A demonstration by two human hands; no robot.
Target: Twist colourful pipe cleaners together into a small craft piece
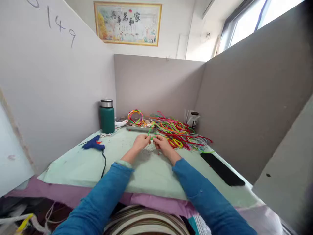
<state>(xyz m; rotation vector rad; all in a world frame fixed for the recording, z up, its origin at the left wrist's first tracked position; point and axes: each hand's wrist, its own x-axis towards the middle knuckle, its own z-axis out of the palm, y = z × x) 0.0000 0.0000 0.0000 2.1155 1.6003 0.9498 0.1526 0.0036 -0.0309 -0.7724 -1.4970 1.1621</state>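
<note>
My left hand [141, 142] and my right hand [163, 145] meet over the middle of the table, fingertips nearly touching. Both pinch a thin bright green cord [150, 129], which runs between them and rises in a curve above the left fingers. Just beyond my right hand lies a tangled heap of coloured cords [177, 129], with red, yellow, green, orange and grey strands. Behind my left hand stands a metal tray [139, 129] of small pieces, and a bundle of coloured rings [130, 115] rests in it.
A blue glue gun [93, 143] with a black cable lies at the left, near a green bottle [107, 119]. At the right edge is a flat black object [222, 169]. A dark-lidded jar [194, 120] stands at the back right. Grey partitions [158, 85] enclose the table.
</note>
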